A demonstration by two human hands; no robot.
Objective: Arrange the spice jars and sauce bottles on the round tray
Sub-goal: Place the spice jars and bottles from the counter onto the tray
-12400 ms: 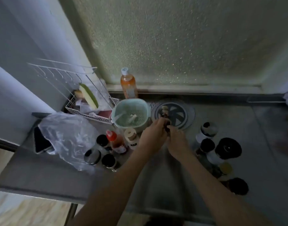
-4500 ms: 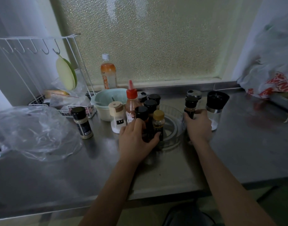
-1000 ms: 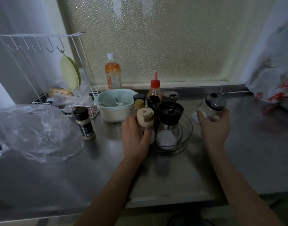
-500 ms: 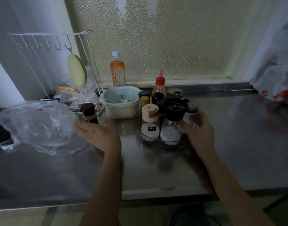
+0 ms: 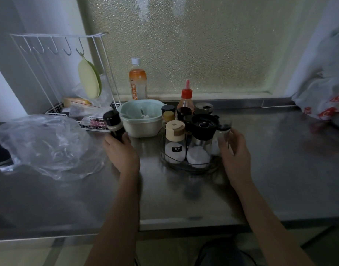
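The round clear tray stands on the steel counter, crowded with several jars and bottles. At its front are a beige-capped salt jar and a black-topped glass grinder; a red-capped sauce bottle stands at the back. My left hand, left of the tray, grips a black-capped spice jar tilted above the counter. My right hand is wrapped around a glass shaker with a dark lid at the tray's right edge.
A pale green bowl sits just left of the tray. Behind it stand an orange drink bottle and a white wire rack. A crumpled clear plastic bag lies at the left, another bag at far right.
My left hand has closed on the black-capped spice jar and lifted it, tilting it toward the tray. My right hand stays on the glass shaker at the tray's right side.
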